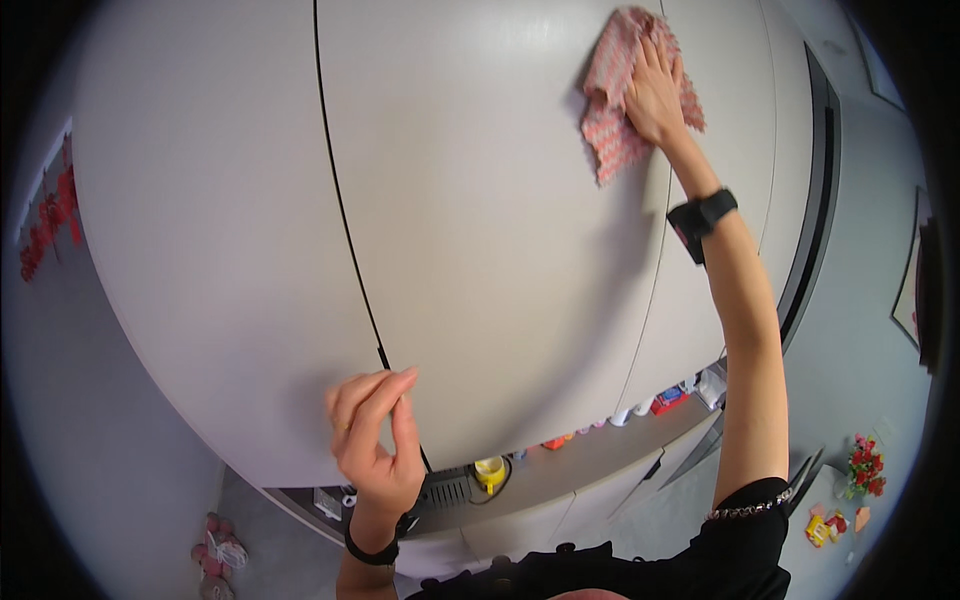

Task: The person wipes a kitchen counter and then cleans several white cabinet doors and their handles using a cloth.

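Against a pale cabinet door [480,247], high in the view, my right hand [656,94] presses a pink and white striped cloth [615,139] flat with spread fingers. A black band with a dark device circles that wrist. My left hand [379,431] is raised low and left of centre, near the dark seam between two doors. Its fingers are bent, thumb and forefinger tips close together, with no object visible between them. Whether it touches the door cannot be told.
Under the doors runs a counter [540,480] holding a yellow mug [490,472] and a red box [669,401]. Red flowers [866,469] stand at the lower right. A pink plush toy [217,551] lies at the lower left, and red foliage [52,217] hangs at the far left.
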Demonstrator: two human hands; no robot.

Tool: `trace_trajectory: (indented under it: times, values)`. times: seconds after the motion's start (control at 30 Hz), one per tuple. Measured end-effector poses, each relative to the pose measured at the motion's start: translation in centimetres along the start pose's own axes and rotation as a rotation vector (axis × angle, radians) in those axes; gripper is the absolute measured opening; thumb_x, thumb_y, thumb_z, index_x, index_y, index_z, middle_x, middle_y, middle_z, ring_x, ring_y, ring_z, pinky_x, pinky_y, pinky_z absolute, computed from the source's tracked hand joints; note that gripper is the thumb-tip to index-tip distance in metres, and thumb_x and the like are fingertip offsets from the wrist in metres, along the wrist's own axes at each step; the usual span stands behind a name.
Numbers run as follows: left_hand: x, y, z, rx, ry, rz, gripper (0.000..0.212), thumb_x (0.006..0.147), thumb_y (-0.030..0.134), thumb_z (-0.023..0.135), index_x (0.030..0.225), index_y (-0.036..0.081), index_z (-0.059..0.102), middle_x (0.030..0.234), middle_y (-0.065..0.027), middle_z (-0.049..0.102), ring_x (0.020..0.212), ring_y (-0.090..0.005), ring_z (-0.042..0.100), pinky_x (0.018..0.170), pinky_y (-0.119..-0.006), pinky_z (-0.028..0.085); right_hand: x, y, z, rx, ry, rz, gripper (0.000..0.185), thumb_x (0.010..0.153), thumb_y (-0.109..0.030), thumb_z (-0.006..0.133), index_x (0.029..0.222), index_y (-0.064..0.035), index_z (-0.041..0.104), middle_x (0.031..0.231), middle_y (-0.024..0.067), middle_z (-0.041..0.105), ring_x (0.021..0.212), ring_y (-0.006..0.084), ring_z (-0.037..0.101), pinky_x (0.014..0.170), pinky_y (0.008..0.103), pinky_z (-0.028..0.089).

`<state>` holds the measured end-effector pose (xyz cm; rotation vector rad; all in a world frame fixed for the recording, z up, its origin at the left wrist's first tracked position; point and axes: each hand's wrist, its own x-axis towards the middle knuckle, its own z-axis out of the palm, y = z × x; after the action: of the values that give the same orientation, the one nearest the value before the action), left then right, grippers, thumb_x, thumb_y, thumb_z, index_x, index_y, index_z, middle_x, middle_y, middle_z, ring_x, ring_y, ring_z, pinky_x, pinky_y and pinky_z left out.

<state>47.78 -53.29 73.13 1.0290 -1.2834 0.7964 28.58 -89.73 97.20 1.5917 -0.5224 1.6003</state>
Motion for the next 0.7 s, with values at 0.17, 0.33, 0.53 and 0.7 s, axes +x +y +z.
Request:
trace_trajectory:
  times: [0.17, 0.33, 0.53, 0.7]
  values:
    - [-2.0, 0.3, 2.3, -0.208, -0.164, -0.138, 0.024, 0.081, -0.008, 0.056, 0.101, -0.001, 0.066, 0.095, -0.0104, 0.063, 0.085, -0.0219, 0.058, 0.076, -0.030, 0.046, -10.7, -4.9, -2.9, 0.026, -0.221, 0.033, 0.061, 0.083, -0.021, 0.045, 0.135, 0.0102, 0.034, 0.141, 0.0230, 0.034, 0.140, 0.0390, 0.015, 0.112, 0.0560, 0.004]
    - [-4.9, 0.7, 5.3, -0.430, -0.378, -0.344, 0.023, 0.090, -0.002, 0.051, 0.110, -0.003, 0.061, 0.100, -0.0124, 0.063, 0.091, -0.0185, 0.061, 0.082, -0.029, 0.047, -19.3, -11.8, -6.6, 0.126, -0.376, 0.086, 0.060, 0.081, -0.016, 0.051, 0.131, 0.0131, 0.037, 0.135, 0.0287, 0.036, 0.137, 0.0454, 0.016, 0.113, 0.0575, 0.006]
    - [-10.6, 0.2, 9.1, -0.864, -0.604, -0.711, 0.040, 0.099, 0.011, 0.041, 0.138, 0.001, 0.037, 0.124, -0.0168, 0.053, 0.111, -0.0242, 0.055, 0.093, -0.037, 0.047, -23.5, -17.1, -10.9, 0.388, -0.470, -0.005, 0.037, 0.077, -0.003, 0.059, 0.110, 0.0083, 0.050, 0.115, 0.0259, 0.052, 0.119, 0.0442, 0.043, 0.106, 0.0495, 0.031]
    - [-10.7, 1.4, 7.5, -1.533, -0.444, -1.137, 0.058, 0.101, 0.039, 0.031, 0.147, 0.006, 0.015, 0.140, -0.0169, 0.036, 0.126, -0.0304, 0.042, 0.104, -0.049, 0.037, -20.6, -20.9, -18.0, 0.915, -0.776, 0.254, 0.021, 0.082, -0.005, 0.059, 0.102, 0.0020, 0.056, 0.102, 0.0202, 0.060, 0.102, 0.0385, 0.056, 0.097, 0.0457, 0.041]
